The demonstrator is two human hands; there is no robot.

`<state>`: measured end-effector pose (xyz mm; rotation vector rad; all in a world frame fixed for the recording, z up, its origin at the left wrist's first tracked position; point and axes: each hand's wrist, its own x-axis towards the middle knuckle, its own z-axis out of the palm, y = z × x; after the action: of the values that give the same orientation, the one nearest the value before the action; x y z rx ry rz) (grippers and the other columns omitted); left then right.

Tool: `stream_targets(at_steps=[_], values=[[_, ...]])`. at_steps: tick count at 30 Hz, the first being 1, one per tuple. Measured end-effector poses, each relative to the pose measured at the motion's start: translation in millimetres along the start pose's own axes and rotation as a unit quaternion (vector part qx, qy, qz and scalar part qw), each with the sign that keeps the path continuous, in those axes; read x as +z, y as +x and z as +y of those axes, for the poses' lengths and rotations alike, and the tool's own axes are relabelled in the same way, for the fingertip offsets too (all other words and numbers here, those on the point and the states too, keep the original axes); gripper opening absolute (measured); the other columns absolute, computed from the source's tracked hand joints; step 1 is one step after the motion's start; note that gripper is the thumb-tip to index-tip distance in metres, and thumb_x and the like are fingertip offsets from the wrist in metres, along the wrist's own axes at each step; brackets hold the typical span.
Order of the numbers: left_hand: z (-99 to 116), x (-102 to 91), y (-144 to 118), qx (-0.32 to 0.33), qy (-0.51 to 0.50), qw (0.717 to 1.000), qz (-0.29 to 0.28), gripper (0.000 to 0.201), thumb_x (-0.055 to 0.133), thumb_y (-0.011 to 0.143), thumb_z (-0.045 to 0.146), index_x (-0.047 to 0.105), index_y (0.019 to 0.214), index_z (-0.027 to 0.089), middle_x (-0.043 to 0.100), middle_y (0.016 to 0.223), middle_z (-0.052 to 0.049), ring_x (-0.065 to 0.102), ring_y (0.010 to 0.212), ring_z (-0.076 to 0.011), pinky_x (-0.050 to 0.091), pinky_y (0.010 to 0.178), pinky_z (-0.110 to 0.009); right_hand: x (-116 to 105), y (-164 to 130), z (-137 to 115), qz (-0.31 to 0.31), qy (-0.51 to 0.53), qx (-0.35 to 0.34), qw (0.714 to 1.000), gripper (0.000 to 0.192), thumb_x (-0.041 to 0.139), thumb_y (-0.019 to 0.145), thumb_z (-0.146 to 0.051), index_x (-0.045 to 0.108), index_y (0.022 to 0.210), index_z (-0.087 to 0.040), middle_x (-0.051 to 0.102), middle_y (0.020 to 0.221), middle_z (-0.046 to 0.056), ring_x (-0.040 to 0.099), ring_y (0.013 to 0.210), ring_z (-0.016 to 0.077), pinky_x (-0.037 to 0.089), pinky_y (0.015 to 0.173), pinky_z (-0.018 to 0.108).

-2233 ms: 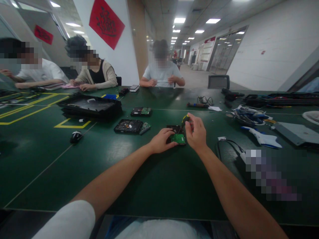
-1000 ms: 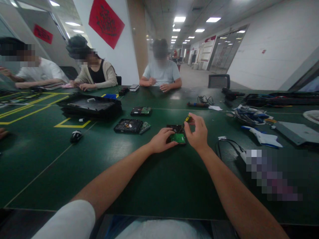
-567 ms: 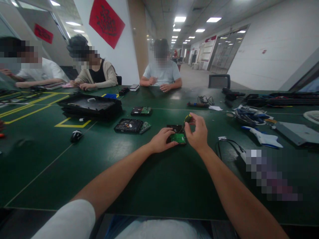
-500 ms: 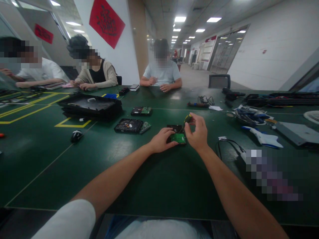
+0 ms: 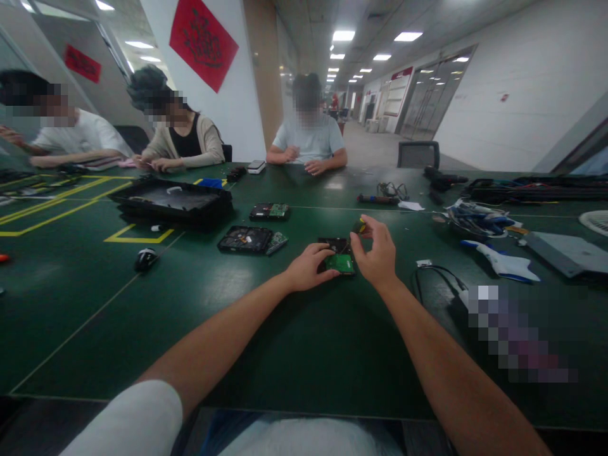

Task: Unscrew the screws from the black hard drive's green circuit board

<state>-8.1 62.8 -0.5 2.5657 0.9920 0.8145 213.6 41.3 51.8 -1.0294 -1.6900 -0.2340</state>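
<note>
In the middle of the green table lies a hard drive with its green circuit board facing up. My left hand grips its left side, thumb along the near edge and fingers over the far part. Between the thumb and fingers of my right hand is a screwdriver with a dark green and yellow handle. It leans over the drive, its thin shaft pointing down at the board's far part; the exact tip contact is too small to tell. An opened drive case rests to the left, a loose circuit board against it.
Another hard drive lies farther back. At left are stacked black trays and a mouse. A glove, a grey metal box and a cable lie right. Several people sit across the table.
My right fingers have shifted very slightly around the screwdriver handle, which looks turned a little. My left hand and the hard drive have stayed in place.
</note>
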Motion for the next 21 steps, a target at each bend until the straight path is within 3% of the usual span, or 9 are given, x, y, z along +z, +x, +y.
stream_targets(at_steps=[9, 17, 21], values=[[1.6, -1.3, -0.7, 0.002, 0.001, 1.000, 0.003, 0.063, 0.066, 0.090, 0.059, 0.059, 0.140, 0.021, 0.054, 0.146, -0.016, 0.048, 0.140, -0.0338, 0.043, 0.118, -0.053, 4.5, -3.0, 3.4, 0.014, 0.017, 0.025, 0.999, 0.047, 0.061, 0.095, -0.031, 0.048, 0.140, -0.021, 0.065, 0.127, 0.015, 0.069, 0.104, 0.0274, 0.063, 0.089, 0.047], [-0.2, -0.1, -0.4, 0.000, -0.003, 1.000, 0.003, 0.063, 0.067, 0.089, 0.059, 0.059, 0.141, 0.022, 0.053, 0.147, -0.016, 0.047, 0.141, -0.0347, 0.043, 0.118, -0.055, 0.3, -0.1, -1.4, 0.000, 0.003, -0.001, 1.000, 0.044, 0.059, 0.097, -0.029, 0.051, 0.140, -0.023, 0.065, 0.123, 0.013, 0.066, 0.107, 0.0266, 0.060, 0.094, 0.048], [1.3, -0.9, -0.6, 0.001, 0.000, 1.000, 0.004, 0.064, 0.066, 0.090, 0.060, 0.059, 0.140, 0.021, 0.053, 0.147, -0.016, 0.047, 0.140, -0.0346, 0.044, 0.117, -0.054, 4.8, -2.7, 2.0, 0.027, 0.008, 0.019, 0.999, 0.047, 0.064, 0.094, -0.030, 0.049, 0.138, -0.021, 0.065, 0.125, 0.014, 0.069, 0.102, 0.0262, 0.062, 0.090, 0.047]])
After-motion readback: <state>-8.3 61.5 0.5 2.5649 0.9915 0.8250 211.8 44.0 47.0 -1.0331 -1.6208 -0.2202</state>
